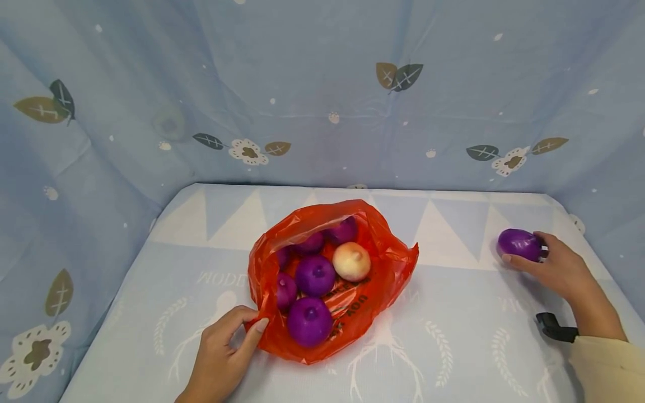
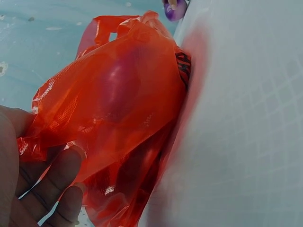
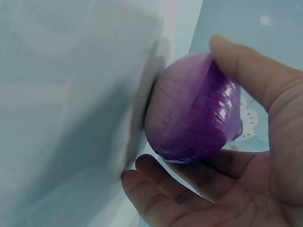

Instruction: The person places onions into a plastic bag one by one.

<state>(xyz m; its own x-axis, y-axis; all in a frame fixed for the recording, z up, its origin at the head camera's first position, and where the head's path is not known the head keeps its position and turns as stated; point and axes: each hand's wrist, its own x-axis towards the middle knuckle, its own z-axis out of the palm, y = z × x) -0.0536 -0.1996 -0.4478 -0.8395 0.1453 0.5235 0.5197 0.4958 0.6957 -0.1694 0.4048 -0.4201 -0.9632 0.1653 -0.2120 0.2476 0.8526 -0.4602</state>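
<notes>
A red plastic bag (image 1: 383,302) lies with its mouth spread, holding several purple onions (image 1: 315,276) and one pale yellow onion (image 1: 351,262). At the bag's near left edge, my left hand (image 1: 221,350) pinches the rim between thumb and forefinger. In the left wrist view the other fingers (image 2: 66,166) lie against the plastic. Far to the right, my right hand (image 1: 559,266) grips another purple onion (image 1: 518,244), thumb on one side and fingers on the other. The right wrist view has this glossy onion (image 3: 194,113) close to the tabletop; whether they touch I cannot tell.
A pale blue and white printed cloth covers the table (image 1: 453,336). Blue fabric (image 1: 312,84) with leaves and flowers hangs behind it and at both sides. A black wrist mount (image 1: 554,330) sits by the right sleeve (image 1: 604,364).
</notes>
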